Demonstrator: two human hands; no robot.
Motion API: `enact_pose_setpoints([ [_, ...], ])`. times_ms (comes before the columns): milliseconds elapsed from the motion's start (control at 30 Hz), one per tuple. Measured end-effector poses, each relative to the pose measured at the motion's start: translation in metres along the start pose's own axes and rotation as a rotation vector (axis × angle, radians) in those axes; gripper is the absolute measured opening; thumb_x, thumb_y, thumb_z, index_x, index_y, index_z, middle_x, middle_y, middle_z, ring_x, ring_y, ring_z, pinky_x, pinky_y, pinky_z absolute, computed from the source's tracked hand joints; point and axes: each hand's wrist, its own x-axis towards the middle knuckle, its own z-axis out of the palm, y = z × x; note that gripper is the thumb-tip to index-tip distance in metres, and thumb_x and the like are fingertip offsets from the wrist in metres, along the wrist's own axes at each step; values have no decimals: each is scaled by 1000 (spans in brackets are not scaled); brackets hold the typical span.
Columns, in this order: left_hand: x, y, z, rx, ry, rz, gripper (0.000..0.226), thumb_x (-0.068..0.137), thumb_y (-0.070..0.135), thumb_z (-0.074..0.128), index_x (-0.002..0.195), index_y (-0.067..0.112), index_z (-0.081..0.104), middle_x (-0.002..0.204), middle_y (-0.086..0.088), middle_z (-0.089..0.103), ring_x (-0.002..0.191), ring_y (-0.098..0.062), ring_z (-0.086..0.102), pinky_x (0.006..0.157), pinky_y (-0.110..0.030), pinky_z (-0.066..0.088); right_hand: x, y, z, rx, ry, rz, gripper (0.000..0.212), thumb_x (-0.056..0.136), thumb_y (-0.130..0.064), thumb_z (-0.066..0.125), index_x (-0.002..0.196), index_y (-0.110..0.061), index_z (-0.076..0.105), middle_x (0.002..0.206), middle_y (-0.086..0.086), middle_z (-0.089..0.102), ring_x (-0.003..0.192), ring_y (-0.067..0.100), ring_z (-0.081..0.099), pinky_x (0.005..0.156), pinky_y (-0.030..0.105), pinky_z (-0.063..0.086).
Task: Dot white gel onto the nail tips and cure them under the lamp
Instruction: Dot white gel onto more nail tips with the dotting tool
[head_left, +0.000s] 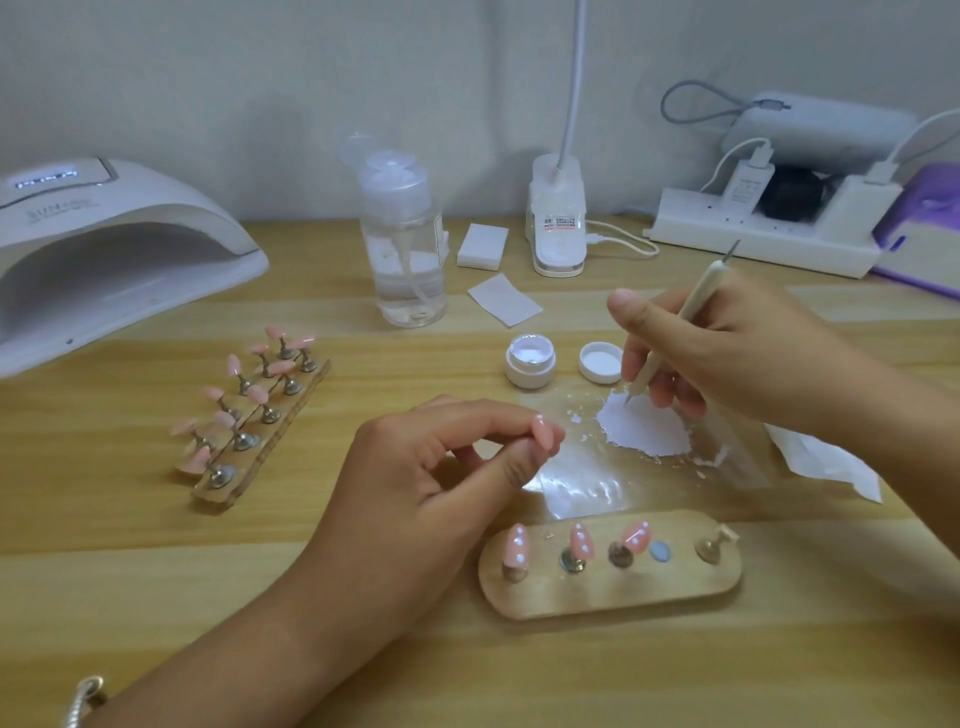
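Observation:
My left hand (441, 467) pinches a pink nail tip (543, 431) that carries a white dot, held above the table. In my right hand (727, 353) is a cream dotting tool (670, 338), its point down on a patch of white gel (644, 426) spread on clear film. Behind the patch stand the open white gel jar (530, 361) and its lid (601, 362). A wooden oval stand (608, 592) in front holds three dotted pink tips (579, 538) on pegs. The white curing lamp (104, 249) sits at the far left.
A second wooden stand (249, 415) with several plain pink tips lies left of centre. A clear pump bottle (405, 244), wipe pads (482, 247), a desk lamp base (558, 228) and a power strip (763, 228) line the back. Crumpled paper (826, 462) lies right.

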Motion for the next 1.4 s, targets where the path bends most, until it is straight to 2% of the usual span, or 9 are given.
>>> enact_pose_setpoints([
  [233, 0, -1, -1, 0, -8, -19, 16, 81, 44, 68, 88, 33, 77, 90, 8, 75, 68, -27, 63, 69, -35, 54, 1, 3, 1, -4, 14, -4, 55, 97, -53, 46, 62, -18, 71, 52, 0, 66, 37, 10, 54, 43, 13, 42],
  [333, 1, -2, 0, -12, -11, -40, 8, 83, 35, 70, 86, 32, 77, 89, 6, 75, 68, -30, 61, 67, -35, 53, 0, 4, 0, -15, 19, -3, 55, 98, -51, 46, 61, -20, 71, 52, 0, 66, 37, 9, 54, 43, 12, 41],
  [533, 1, -2, 0, -5, -13, -34, 9, 84, 32, 68, 86, 32, 77, 88, 6, 75, 67, -33, 60, 67, -36, 52, 0, 5, 1, -10, 23, -13, 53, 98, -50, 46, 61, -22, 71, 53, 0, 66, 38, 9, 55, 44, 13, 42],
  [700, 1, -1, -1, 0, -18, -31, 9, 84, 32, 68, 86, 31, 77, 87, 8, 75, 66, -29, 61, 67, -31, 52, 0, 3, 1, 2, -29, -11, 51, 97, -48, 47, 61, -21, 71, 53, 0, 65, 39, 9, 55, 44, 12, 42],
  [833, 1, -1, -1, 16, -22, -31, 9, 84, 33, 68, 85, 32, 77, 87, 8, 75, 68, -24, 64, 69, -30, 53, 1, 4, 1, -41, 7, -28, 52, 98, -46, 46, 61, -20, 71, 51, -2, 65, 38, 5, 53, 44, 9, 39],
  [1000, 1, -2, -1, 10, -21, -37, 9, 83, 32, 68, 85, 32, 77, 88, 8, 75, 68, -22, 64, 69, -26, 53, 0, 3, 3, 5, -30, -20, 51, 97, -47, 46, 62, -20, 71, 53, 0, 65, 40, 9, 55, 45, 14, 43],
  [1133, 0, -2, -1, 3, -24, -35, 8, 84, 32, 69, 86, 33, 77, 89, 7, 76, 69, -23, 66, 70, -32, 54, 1, 4, 2, -38, -7, -34, 53, 99, -44, 46, 60, -18, 70, 49, -2, 63, 37, 6, 52, 43, 10, 38],
  [1233, 0, -2, -1, 6, -22, -28, 7, 84, 32, 70, 86, 34, 76, 90, 8, 76, 70, -28, 65, 69, -36, 53, 0, 3, 3, 11, -40, -15, 52, 98, -46, 46, 62, -19, 71, 52, -1, 65, 40, 10, 55, 45, 14, 43],
  [1400, 0, -2, -2, 16, -30, -22, 11, 83, 41, 68, 88, 34, 76, 90, 8, 76, 70, -22, 66, 69, -33, 54, 1, 4, 3, -35, 4, -32, 53, 99, -43, 46, 59, -18, 70, 48, -2, 63, 36, 6, 51, 43, 10, 37],
])
